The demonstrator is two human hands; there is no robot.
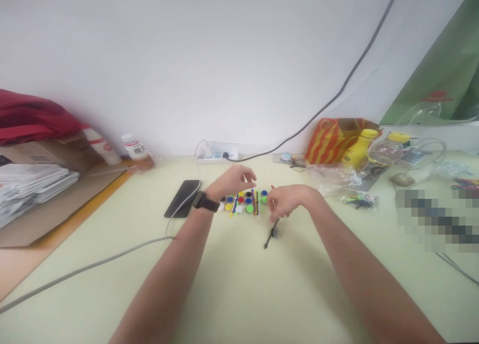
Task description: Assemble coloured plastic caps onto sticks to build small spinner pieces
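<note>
A set of small paint pots [244, 202] with coloured lids and thin brushes lies in a row on the pale yellow table [239, 284]. My left hand [234, 180], a dark watch on its wrist, hovers just above the pots with curled fingers apart and nothing in them. My right hand [286, 201] sits at the right end of the row, fingers pinched together on something small I cannot make out. A black brush [272, 234] lies on the table just below my right hand.
A dark phone [183, 198] lies left of the pots with a white cable running to a power strip [217, 154] at the wall. Bottles [136, 149], cardboard boxes and paper stacks stand at left; an orange striped bag [331, 139], yellow bottle and plastic wrappers crowd the right.
</note>
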